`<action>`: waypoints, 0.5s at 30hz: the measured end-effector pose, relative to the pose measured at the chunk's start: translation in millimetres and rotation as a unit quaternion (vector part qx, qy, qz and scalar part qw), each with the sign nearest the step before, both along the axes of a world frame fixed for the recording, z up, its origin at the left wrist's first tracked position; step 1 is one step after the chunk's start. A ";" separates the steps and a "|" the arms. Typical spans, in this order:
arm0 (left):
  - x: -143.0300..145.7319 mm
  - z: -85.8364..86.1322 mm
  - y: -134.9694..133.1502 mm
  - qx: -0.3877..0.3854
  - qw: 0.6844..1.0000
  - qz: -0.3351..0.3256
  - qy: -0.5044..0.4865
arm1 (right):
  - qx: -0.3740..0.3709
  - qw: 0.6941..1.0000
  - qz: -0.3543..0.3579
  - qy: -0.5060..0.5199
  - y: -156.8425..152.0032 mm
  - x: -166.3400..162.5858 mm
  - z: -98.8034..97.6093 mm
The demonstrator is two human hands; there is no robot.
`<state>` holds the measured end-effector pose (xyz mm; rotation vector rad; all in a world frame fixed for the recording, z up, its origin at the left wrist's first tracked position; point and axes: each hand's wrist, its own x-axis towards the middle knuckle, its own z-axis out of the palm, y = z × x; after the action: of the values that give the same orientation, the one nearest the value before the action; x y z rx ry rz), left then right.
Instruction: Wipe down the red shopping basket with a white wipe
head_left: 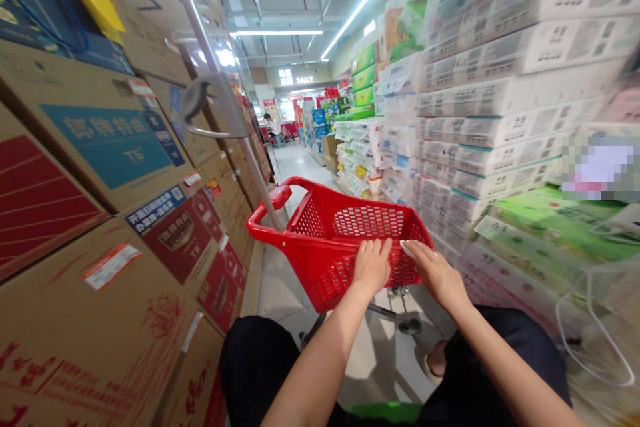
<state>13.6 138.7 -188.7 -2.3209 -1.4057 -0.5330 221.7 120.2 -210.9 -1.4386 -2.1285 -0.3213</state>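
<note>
A red plastic shopping basket on wheels stands in a store aisle right in front of me. My left hand lies on the basket's near rim with its fingers curled over the edge. My right hand rests on the same rim just to the right, fingers stretched toward the left hand. The basket looks empty inside. Its grey pull handle on a metal bar rises up to the left.
Stacked cardboard boxes wall the left side. Packs of tissue and paper rolls are piled high on the right. The tiled aisle floor runs ahead, where a person sits far off. My dark-trousered legs are below.
</note>
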 end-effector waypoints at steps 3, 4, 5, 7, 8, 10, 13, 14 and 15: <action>-0.2 0.8 -0.7 0.001 1.000 -0.003 -0.002 | 0.001 0.999 -0.037 0.015 0.4 11.9 -6.4; 0.2 1.1 -1.0 0.001 1.000 -0.002 -0.003 | 0.002 0.998 -0.051 0.022 0.4 12.8 -8.4; 0.7 1.4 -1.3 0.000 1.000 0.000 -0.003 | 0.003 0.998 -0.061 0.031 0.1 11.1 -10.0; 2.0 1.9 -2.2 0.000 1.000 0.004 -0.006 | 0.007 0.997 -0.063 0.044 -2.0 -1.2 -12.1; 2.5 1.9 -2.6 0.000 1.000 0.005 -0.008 | 0.009 0.997 -0.059 0.047 -3.9 -11.2 -12.3; 3.1 1.8 -3.1 0.000 1.000 0.005 -0.010 | 0.012 0.998 -0.047 0.045 -8.9 -34.5 -11.1; 1.2 2.9 -2.0 -0.006 1.000 0.000 -0.012 | 0.002 0.999 -0.030 0.027 -16.3 -60.0 -6.0; -0.7 4.2 -1.3 -0.010 1.000 -0.003 -0.013 | -0.002 0.999 -0.026 0.019 -17.8 -62.0 -4.1; -3.3 6.2 -0.6 -0.014 1.000 -0.008 -0.012 | -0.007 1.000 -0.021 0.011 -18.5 -60.1 -2.5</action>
<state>10.2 138.1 -182.6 -2.3574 -1.4166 -0.5506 161.6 101.7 -213.4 -1.4890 -2.0892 -0.3062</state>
